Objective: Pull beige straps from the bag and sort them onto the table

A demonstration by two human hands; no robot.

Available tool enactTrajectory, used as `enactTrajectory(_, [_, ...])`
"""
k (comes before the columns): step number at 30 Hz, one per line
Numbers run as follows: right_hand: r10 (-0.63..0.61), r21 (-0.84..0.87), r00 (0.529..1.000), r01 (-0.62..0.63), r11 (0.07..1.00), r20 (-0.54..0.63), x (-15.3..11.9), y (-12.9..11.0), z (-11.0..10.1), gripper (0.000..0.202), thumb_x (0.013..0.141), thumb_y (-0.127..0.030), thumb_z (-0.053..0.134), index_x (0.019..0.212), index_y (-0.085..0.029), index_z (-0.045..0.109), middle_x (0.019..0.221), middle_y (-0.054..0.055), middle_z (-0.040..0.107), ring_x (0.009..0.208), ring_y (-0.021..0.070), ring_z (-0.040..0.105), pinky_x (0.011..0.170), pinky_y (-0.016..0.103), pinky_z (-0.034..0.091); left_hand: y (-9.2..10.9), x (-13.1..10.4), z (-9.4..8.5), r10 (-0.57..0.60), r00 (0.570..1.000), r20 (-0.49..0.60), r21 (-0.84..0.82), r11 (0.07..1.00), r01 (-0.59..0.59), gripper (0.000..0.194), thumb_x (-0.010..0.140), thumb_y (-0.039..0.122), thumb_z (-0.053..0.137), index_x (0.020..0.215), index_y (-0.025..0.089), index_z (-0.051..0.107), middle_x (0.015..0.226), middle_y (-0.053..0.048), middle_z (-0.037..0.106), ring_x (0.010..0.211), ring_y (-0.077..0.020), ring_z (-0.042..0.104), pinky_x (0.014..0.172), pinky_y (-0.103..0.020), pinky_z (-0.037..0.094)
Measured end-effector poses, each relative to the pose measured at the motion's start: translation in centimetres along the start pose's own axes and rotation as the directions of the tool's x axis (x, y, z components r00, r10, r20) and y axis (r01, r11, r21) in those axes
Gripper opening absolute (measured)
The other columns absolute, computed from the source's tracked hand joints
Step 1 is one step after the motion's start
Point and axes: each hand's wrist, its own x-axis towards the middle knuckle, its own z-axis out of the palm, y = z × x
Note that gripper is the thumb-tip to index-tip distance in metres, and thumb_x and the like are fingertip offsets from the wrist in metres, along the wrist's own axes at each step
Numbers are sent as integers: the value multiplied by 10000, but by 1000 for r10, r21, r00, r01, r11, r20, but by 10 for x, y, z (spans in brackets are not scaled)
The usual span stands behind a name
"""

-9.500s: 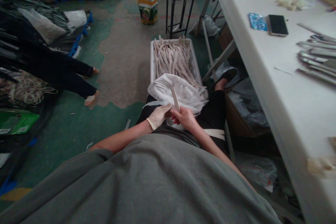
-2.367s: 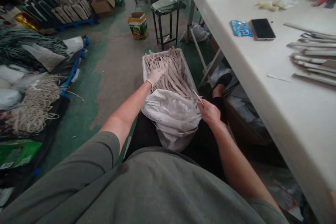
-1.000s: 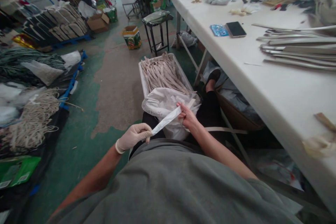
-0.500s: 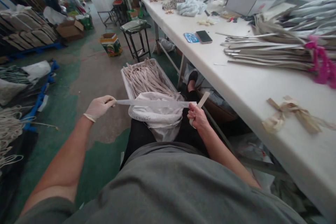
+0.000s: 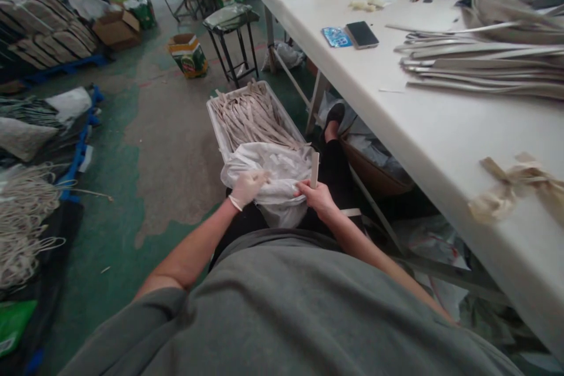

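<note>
R. hand (image 5: pixel 319 200), bare, w/ thumb & fingers closed on a pale strip (image 5: pixel 314 170). The strip is over the R. rim of a white bag (image 5: pixel 284 217), which sits on the worker's lap, just short of the near R. corner of a white tray (image 5: pixel 215 128). L. hand (image 5: pixel 247 187), gloved & blurred, is at the bag's L. part; whether its fingers grip the bag or anything in it, I can't tell from here.

Orientation: the strip's free end points away from the worker, twd. the tray's near R. corner; the long axis of the vis. part runs approx. fore-and-aft. A pale band (image 5: pixel 351 212) shows across the R. thigh beyond the forearm; poss. the same strip, but the join is hidden.

Handling (judged): strip prob. v. light, flat, springy; it stands out straight beyond the grip, so stiff over a short length but likely to flop over a longer one. Best pinched flat, thumb on one face & fingers on the other, close to the end. Bag looks thin, soft, prob. slippery; best held by its gathered rim.

Surroundings: loose strips (image 5: pixel 255 120) fill the tray, mostly lengthwise; a phone (image 5: pixel 362 34) & blue packet (image 5: pixel 336 37) lie near the worker-side edge of the surface (image 5: pixel 440 147).
</note>
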Motion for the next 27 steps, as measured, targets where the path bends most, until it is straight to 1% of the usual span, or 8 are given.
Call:
enactTrajectory(1, [-5, -7, 1000, 5, 1000, 3, 0, 1, 3, 328, 682, -492, 701, 732, -169, 673, 634, 42, 697, 506, 122, 489, 477, 244, 331, -7, -13, 26, -109, 959, 260, -141, 979, 150, 467, 871, 595, 579, 751, 169, 730, 859, -119, 729, 909, -263, 662, 800, -335, 515])
enactTrajectory(3, [-25, -23, 1000, 26, 999, 8, -2, 3, 8, 320, 695, -492, 686, 738, -175, 672, 656, 45, 702, 554, 146, 540, 522, 258, 380, -19, -31, 68, -159, 884, 439, -247, 925, 289, 569, 878, 675, 508, 884, 160, 750, 938, -140, 741, 852, -249, 690, 705, -320, 525])
enactTrajectory(4, [-43, -35, 999, 43, 998, 6, -3, 4, 10, 310, 695, -485, 684, 736, -178, 674, 666, 44, 703, 585, 159, 564, 553, 267, 406, -23, -36, 83, -160, 874, 458, -327, 884, 333, 585, 868, 693, 512, 968, 166, 744, 991, -136, 740, 851, -235, 696, 689, -305, 526])
enactTrajectory(7, [-101, -67, 995, 102, 993, 11, -7, 6, 13, 271, 683, -460, 686, 713, -191, 681, 667, 28, 693, 667, 190, 611, 648, 295, 458, -27, -36, 104, -156, 935, 317, -590, 740, 324, 544, 794, 646, 673, 1077, 184, 719, 1040, -103, 733, 896, -200, 693, 732, -267, 529])
enactTrajectory(12, [-178, -122, 981, 187, 975, 82, -14, 5, 13, 294, 769, -467, 629, 680, -190, 668, 650, 34, 687, 680, 198, 632, 691, 301, 479, -21, -27, 95, -225, 971, 74, -672, 708, 216, 344, 718, 468, 818, 774, 140, 731, 773, -49, 716, 797, -178, 664, 800, -286, 530])
enactTrajectory(16, [-161, -200, 983, 176, 964, 85, -22, -7, 3, 390, 870, -554, 518, 842, -195, 666, 627, 6, 652, 483, 140, 513, 540, 270, 412, -14, -24, 79, -223, 975, -4, -690, 707, 159, 261, 736, 380, 812, 734, 142, 705, 736, -29, 711, 759, -170, 670, 783, -279, 533])
enactTrajectory(22, [-75, -361, 893, 254, 897, 444, -49, -26, -16, 555, 981, -568, 326, 785, -179, 670, 506, 4, 584, 486, 148, 558, 576, 258, 420, 4, -21, 52, -398, 917, 21, -874, 438, 210, 257, 753, 323, 811, 747, 156, 616, 741, -25, 705, 700, -153, 695, 706, -249, 534])
enactTrajectory(27, [15, -504, 888, 248, 827, 460, -64, -26, -11, 522, 996, -500, 337, 732, -191, 664, 486, -3, 587, 470, 148, 567, 573, 255, 399, 16, -27, 50, -407, 913, 32, -930, 322, 176, 175, 826, 242, 744, 763, 159, 604, 747, -28, 711, 690, -142, 689, 694, -245, 537])
